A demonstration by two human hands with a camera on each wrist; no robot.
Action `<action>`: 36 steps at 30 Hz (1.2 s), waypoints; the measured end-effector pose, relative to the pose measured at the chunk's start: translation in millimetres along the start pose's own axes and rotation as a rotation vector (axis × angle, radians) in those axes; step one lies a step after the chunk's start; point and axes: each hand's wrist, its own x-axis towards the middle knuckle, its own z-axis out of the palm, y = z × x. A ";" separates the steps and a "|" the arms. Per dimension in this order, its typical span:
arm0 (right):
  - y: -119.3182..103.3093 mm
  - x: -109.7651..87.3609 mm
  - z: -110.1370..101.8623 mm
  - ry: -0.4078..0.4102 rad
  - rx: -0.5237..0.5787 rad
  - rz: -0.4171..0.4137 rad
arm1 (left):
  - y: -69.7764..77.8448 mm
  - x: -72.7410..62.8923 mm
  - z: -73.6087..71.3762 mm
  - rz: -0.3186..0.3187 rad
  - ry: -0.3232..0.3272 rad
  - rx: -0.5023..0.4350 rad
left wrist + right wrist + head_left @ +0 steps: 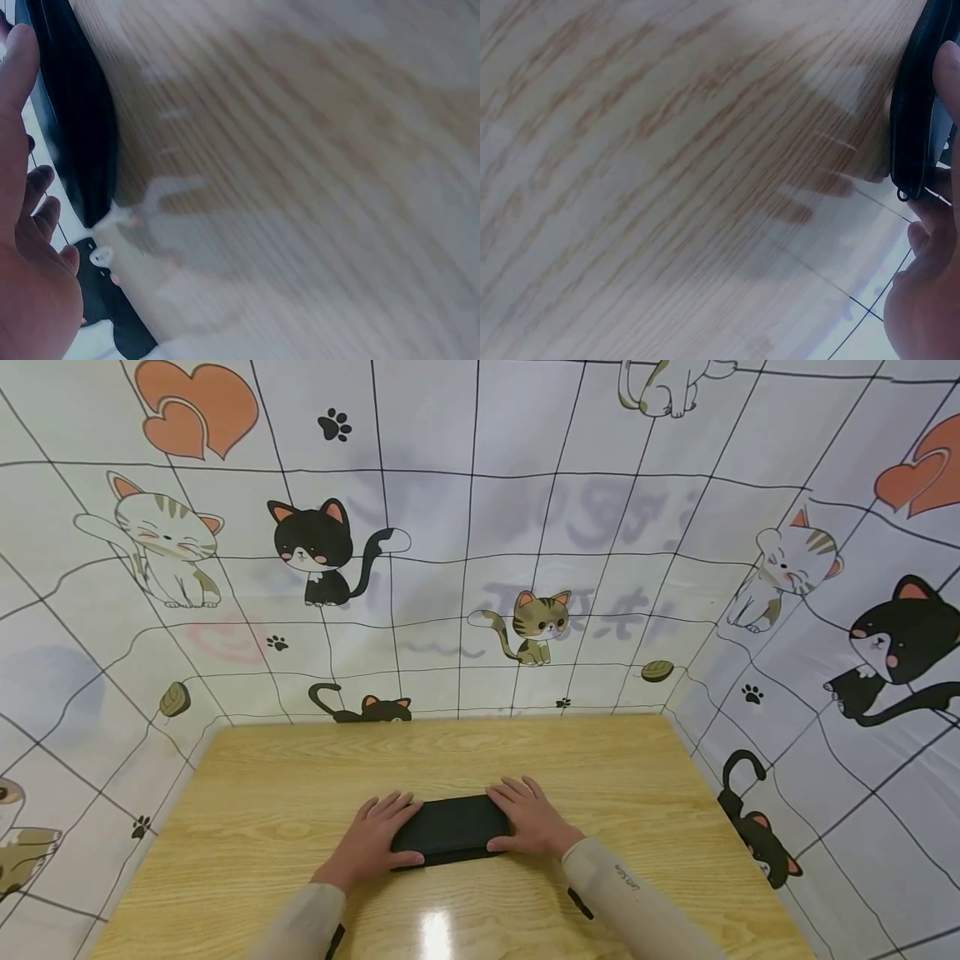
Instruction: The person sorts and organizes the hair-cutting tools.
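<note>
A flat, black rectangular case (452, 828) with rounded edges lies at the middle of the wooden table, slightly tilted in the head view. My left hand (377, 837) holds its left end, the thumb along the near edge and the other fingers toward the far corner. At the opposite end, my right hand (528, 818) grips it the same way. The left wrist view has the case (79, 112) at its upper left, beside the thumb. In the right wrist view a small ring (903, 195) hangs at the end of the case (915, 112).
The light wooden table (300, 768) is glossy and reflects a bright light near its front. A white cloth (442, 527) printed with grid lines, cats, hearts and paw prints hangs behind the table and along both sides.
</note>
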 end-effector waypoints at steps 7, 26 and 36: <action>-3.2 0.5 -1.0 -0.029 0.000 0.030 | 19.8 14.1 6.0 0.032 -0.024 0.064; -4.5 -3.1 -1.9 -0.044 0.022 0.062 | 34.8 29.8 19.1 0.002 -0.100 0.125; 3.7 -6.9 -1.0 0.149 0.005 0.087 | 40.3 29.2 14.3 0.027 -0.044 0.119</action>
